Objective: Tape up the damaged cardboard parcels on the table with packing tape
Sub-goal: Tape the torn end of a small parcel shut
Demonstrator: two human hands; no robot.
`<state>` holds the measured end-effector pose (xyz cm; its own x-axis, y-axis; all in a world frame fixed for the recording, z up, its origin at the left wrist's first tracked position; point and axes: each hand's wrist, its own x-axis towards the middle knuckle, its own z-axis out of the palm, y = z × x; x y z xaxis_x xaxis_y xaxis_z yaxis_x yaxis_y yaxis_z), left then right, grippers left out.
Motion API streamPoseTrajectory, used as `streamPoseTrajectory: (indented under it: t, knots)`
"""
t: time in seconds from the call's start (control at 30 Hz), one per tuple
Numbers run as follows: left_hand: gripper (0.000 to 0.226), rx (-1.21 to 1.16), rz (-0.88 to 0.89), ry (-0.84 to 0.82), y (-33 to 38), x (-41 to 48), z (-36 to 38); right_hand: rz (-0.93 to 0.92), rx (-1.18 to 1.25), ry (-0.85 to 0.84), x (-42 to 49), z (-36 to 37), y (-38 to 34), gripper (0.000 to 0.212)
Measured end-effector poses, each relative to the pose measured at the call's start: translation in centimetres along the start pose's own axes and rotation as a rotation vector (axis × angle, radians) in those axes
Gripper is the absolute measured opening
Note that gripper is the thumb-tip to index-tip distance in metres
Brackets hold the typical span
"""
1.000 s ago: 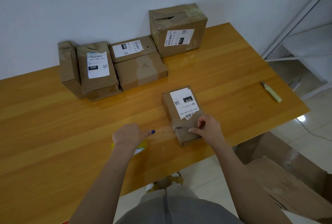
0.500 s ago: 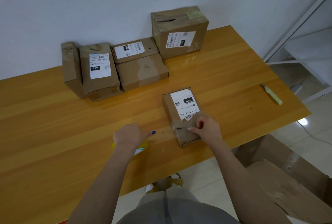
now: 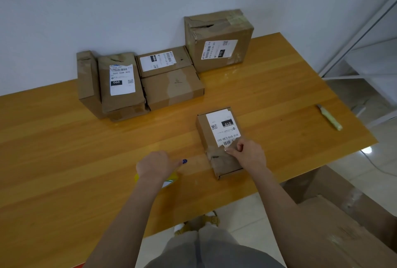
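Note:
A small cardboard parcel (image 3: 219,138) with a white label lies near the table's front edge, its near end crumpled and banded with tape. My right hand (image 3: 247,155) rests on it, and its curled fingertips pinch the tape end against the parcel's top. To the left, my left hand (image 3: 158,165) grips a yellow-and-green tape roll (image 3: 170,179) on the table, mostly hidden under the hand. A small blue tip shows past that hand. A faint glossy strip runs from the roll towards the parcel.
Several more parcels stand along the wall: a tall torn box (image 3: 218,40) at the back, two flat ones (image 3: 171,87) and two leaning ones (image 3: 120,85) to the left. A pale utility knife (image 3: 329,117) lies at the table's right. Cardboard boxes (image 3: 343,220) sit on the floor.
Both hands stay almost where they were. My right hand's fingertips have crept slightly up the parcel towards the label.

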<state>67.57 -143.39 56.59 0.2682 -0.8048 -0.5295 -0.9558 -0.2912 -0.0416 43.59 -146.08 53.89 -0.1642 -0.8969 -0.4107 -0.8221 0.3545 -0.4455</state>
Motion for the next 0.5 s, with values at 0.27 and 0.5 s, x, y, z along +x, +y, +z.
streamPoseTrajectory:
  t: [0.27,0.5]
  knots:
    - [0.061,0.010,-0.002,0.002,0.2,-0.1,-0.1,0.108,-0.247,-0.006,-1.0,1.2,-3.4,0.105]
    - [0.061,0.020,0.004,0.000,0.6,-0.2,-0.3,-0.058,-0.347,0.003,-2.7,2.7,-2.5,0.089]
